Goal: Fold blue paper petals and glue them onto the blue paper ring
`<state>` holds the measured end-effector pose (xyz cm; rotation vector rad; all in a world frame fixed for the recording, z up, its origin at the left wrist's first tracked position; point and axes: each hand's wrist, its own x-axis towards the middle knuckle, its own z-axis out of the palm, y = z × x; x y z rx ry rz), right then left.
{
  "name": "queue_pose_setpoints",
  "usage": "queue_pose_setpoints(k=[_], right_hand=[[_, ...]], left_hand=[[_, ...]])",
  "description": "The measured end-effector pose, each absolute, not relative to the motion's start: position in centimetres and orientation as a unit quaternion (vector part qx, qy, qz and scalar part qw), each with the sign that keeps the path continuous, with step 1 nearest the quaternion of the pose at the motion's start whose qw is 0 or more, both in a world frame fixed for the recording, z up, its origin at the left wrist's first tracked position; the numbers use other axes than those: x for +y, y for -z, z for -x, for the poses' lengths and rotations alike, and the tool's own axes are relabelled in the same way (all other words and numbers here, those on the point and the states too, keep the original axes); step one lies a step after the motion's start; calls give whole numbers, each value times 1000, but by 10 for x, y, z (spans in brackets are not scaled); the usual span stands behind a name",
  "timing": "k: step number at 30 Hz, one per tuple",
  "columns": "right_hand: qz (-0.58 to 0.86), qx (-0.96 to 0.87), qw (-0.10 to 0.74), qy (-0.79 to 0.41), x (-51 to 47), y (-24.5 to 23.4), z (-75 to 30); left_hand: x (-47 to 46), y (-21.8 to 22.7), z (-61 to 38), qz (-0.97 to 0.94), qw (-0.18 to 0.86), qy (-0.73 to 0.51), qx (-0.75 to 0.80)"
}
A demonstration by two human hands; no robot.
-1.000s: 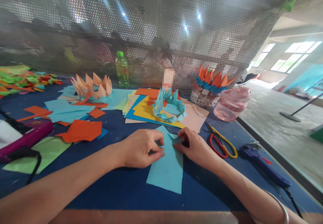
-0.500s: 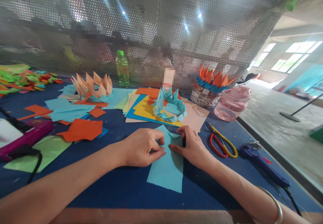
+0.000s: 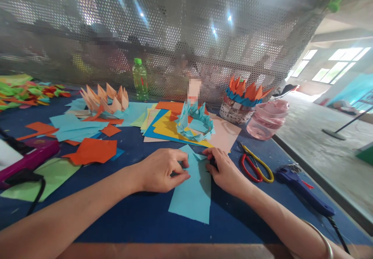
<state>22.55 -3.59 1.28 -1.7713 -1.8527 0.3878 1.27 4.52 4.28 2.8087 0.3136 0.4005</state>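
A light blue sheet of paper (image 3: 190,196) lies on the dark blue tabletop between my hands, its far right corner folded over. Along the sheet's left edge rests my left hand (image 3: 166,170), with bent fingers and a gap between thumb and index finger; it grips nothing. My right hand (image 3: 223,169) is closed at the folded corner, fingertips and thumb at the paper's right edge. Part of that corner is hidden under the fingers. Just beyond the sheet sits a light blue ring of folded paper points (image 3: 182,128).
Red-and-yellow-handled scissors (image 3: 258,167) and a blue corded tool (image 3: 309,193) lie on the right. Behind them stand a pink container (image 3: 265,121) and an orange-and-blue paper piece (image 3: 247,93). Coloured sheets (image 3: 163,125), a green bottle (image 3: 140,80) and a purple power strip (image 3: 40,154) are further left.
My right thumb has drawn back to the right, off the middle of the light blue paper toward its edge. The left hand and the paper have hardly moved.
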Motion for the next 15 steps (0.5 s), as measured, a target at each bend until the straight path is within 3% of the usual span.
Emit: queue_pose_setpoints(k=[15], right_hand=[[672, -696, 241, -79, -26, -15, -221]], left_hand=[[43, -41, -12, -967, 170, -154, 110]])
